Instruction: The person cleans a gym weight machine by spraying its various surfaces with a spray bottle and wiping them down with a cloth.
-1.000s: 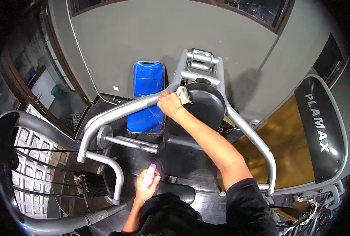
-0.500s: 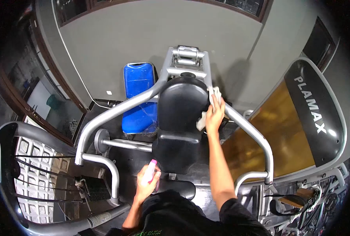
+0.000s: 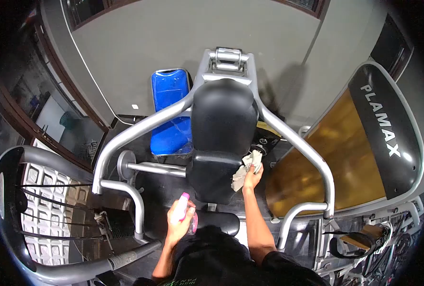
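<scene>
Now our right hand [image 3: 251, 175] grips a cloth [image 3: 245, 169] against the black seat pad [image 3: 213, 177], while our left hand [image 3: 181, 223], below that pad, clasps a pink spray bottle [image 3: 184, 209].

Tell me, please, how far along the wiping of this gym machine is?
Earlier the cloth passed over the left lever arm and the back pad. Now the right hand presses it against the lower pad, while the left hand holds the spray bottle. The seat seems still to do.
</scene>
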`<act>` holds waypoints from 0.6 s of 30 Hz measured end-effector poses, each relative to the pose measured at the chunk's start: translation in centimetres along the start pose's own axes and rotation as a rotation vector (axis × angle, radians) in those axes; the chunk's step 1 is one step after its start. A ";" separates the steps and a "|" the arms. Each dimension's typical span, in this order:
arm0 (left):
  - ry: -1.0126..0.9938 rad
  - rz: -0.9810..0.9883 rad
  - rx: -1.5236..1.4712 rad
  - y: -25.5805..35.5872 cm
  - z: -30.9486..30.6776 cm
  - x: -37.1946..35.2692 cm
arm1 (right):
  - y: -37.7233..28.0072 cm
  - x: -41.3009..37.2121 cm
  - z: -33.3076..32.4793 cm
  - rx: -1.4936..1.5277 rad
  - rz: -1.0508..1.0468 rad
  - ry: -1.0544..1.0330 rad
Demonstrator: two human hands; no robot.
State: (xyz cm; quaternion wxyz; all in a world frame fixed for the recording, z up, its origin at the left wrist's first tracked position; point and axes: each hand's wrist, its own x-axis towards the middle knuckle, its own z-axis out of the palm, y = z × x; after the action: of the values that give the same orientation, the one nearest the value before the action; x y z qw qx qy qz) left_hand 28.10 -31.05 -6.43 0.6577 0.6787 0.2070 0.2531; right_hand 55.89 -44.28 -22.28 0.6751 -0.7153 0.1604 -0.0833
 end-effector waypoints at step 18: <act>0.029 0.015 0.120 -1.3 -6.2 -0.3 | 9.1 -10.6 -2.4 -0.695 -0.477 -0.604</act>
State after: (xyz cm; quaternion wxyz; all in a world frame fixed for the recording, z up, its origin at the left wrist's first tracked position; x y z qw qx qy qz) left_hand 24.05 -26.27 -7.71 0.6107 0.7148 0.2263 0.2546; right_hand 44.12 -43.28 -30.13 0.3763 -0.9060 -0.1909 0.0334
